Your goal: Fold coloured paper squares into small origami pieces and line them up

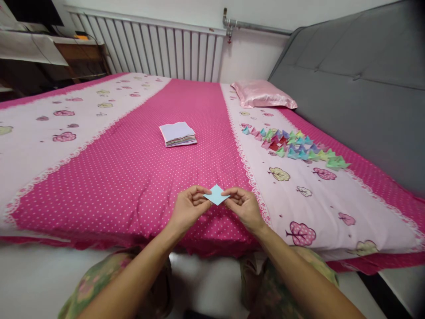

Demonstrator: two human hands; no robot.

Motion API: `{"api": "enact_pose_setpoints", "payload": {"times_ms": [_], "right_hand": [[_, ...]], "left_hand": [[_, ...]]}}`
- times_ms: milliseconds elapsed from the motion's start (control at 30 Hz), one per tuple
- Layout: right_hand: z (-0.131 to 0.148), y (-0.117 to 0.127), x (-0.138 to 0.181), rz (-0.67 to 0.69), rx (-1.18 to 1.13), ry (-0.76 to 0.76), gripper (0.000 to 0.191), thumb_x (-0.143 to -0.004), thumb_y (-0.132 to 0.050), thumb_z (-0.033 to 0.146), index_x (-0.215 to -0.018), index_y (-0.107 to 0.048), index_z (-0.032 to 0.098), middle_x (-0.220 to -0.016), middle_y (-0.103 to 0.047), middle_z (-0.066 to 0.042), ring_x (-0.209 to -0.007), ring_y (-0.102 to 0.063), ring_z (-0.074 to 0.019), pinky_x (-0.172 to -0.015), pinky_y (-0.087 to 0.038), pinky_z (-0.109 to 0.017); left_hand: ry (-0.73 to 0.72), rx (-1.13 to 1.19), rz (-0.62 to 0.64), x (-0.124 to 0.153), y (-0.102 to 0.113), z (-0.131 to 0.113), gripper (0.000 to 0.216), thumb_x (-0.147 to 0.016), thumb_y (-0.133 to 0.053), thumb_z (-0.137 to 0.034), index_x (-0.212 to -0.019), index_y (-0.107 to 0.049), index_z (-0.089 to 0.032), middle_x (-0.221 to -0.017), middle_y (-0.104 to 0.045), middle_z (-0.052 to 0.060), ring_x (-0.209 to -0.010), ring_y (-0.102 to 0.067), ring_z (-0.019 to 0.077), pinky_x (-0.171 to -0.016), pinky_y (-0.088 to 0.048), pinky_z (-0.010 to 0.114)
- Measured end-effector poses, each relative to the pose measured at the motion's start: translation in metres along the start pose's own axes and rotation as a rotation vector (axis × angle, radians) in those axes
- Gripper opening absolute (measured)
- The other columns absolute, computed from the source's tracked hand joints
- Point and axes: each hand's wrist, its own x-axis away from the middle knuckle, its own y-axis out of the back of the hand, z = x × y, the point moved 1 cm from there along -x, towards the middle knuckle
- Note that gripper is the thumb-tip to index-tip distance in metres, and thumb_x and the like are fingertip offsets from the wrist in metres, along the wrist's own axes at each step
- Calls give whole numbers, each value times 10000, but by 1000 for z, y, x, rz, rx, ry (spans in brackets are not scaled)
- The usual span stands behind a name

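Observation:
A small light-blue folded paper [216, 195] is held just above the near edge of the bed, turned like a diamond. My left hand [188, 207] pinches its left corner and my right hand [244, 204] pinches its right corner. Both hands have their fingers closed on the paper. Farther back on the pink dotted sheet lies a stack of square coloured papers [178, 134]. To the right, a heap of several folded paper shapes [295, 145] in green, blue, pink and red rests on the pale part of the sheet.
The bed [126, 177] fills the view, with a pink satin pillow [262, 94] at the far right. A grey padded headboard [358, 88] rises on the right, a white radiator [149, 48] behind. My knees in patterned trousers [109, 279] sit below the bed edge.

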Motion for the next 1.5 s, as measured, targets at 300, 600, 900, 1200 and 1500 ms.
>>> {"api": "enact_pose_setpoints", "payload": {"times_ms": [300, 600, 900, 1200, 1500], "right_hand": [[6, -3, 2, -50, 34, 66, 144, -637, -724, 236, -757, -657, 191, -700, -703, -14, -657, -670, -158, -623, -539, -261], [7, -7, 6, -84, 111, 92, 81, -694, -684, 259, -699, -646, 188, -642, -679, -7, -589, -640, -140, -570, -507, -247], [5, -15, 10, -140, 19, 25, 157, -706, -672, 299, -680, -574, 178, -676, -666, -4, -592, -639, -130, -564, -501, -235], [0, -16, 11, -153, -81, -17, 252, -693, -696, 274, -721, -458, 197, -563, -606, 57, -521, -622, -97, -490, -463, -174], [6, -15, 9, -69, -15, -54, 264, -703, -675, 317, -818, -469, 199, -570, -584, 63, -500, -608, -95, -460, -447, -180]], "left_hand": [[-72, -3, 11, 2, 0, 0, 231, -556, -736, -186, -738, -602, -134, -680, -674, 11, -649, -641, 122, -652, -507, 223], [-121, -59, -43, 3, -1, 8, 158, -639, -701, -257, -662, -607, -133, -645, -678, 27, -604, -628, 117, -577, -475, 205], [-94, -6, -92, 4, -5, 12, 167, -604, -721, -244, -623, -594, -138, -592, -645, -8, -542, -589, 86, -536, -443, 180], [-16, 92, -46, 5, -6, 11, 225, -615, -723, -216, -711, -531, -150, -546, -634, -20, -529, -616, 98, -534, -458, 180], [19, -10, 35, 1, 0, 9, 364, -645, -703, -274, -956, -602, -116, -575, -643, 3, -564, -628, 127, -555, -463, 211]]}}
